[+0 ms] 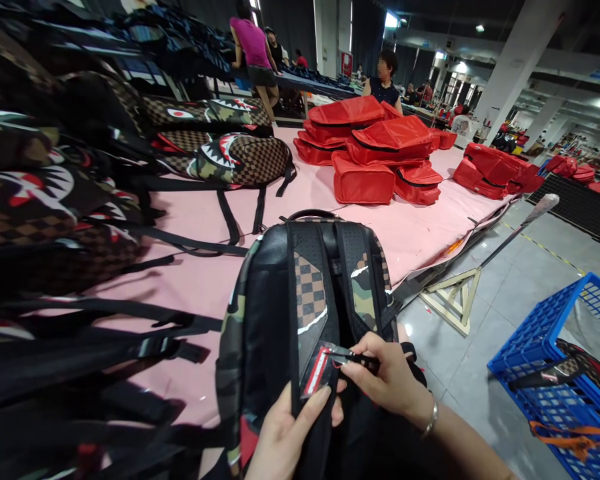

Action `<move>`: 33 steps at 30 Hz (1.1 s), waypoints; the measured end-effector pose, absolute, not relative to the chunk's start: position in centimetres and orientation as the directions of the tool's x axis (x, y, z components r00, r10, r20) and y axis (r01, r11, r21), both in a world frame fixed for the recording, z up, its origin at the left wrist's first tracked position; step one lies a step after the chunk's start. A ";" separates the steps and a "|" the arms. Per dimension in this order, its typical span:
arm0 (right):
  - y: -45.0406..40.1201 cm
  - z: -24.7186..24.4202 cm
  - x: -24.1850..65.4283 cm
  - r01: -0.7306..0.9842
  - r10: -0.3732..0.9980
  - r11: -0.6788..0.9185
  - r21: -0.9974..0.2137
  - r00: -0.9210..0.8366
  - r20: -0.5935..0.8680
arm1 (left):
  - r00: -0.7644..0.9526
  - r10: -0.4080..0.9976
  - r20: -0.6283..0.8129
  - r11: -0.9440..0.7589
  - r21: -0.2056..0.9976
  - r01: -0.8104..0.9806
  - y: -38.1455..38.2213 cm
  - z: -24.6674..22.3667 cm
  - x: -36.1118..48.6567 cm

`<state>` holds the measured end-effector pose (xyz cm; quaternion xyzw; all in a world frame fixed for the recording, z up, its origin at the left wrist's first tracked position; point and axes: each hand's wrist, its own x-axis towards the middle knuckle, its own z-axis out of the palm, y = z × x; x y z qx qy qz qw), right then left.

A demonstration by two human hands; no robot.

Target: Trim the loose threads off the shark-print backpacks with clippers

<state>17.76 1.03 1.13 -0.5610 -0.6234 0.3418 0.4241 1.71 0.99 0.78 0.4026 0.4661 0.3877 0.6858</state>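
Pink table (190, 277), backpack (265, 313) overhanging edge.

A red label (317, 372) on a strap (310, 290) bears white lettering too small to read; no text is legible.

I see the backpack (265, 313) w/ its blk back panel toward me, top end pointing away over the pink table (180, 273), camo down its L side. The L strap (310, 293) is blk w/ a brown check patch; the R strap (363, 293) is blk w/ a mostly camo patch. On the L strap's lower part I've got the label (317, 372), a slanted red strip w/ white marks, glossy surround. The tool (369, 363) is small, blk, approx. level, tip at the label's upper R end; exact type unclear.
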 end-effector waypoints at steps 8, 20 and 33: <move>2.0 1.8 18.4 0.455 0.979 0.203 -0.867 -0.104 0.175 | 0.238 0.922 -0.306 0.340 0.933 -0.116 0.9 0.8 1.5; 2.8 2.9 19.8 0.509 0.963 0.255 -0.822 -0.205 0.173 | 0.235 0.930 -0.284 0.305 0.951 -0.056 1.2 0.7 1.2; 4.6 2.4 19.4 0.201 0.964 0.188 -0.962 -0.224 0.141 | 0.252 0.933 -0.258 0.281 0.958 -0.059 1.3 0.8 1.0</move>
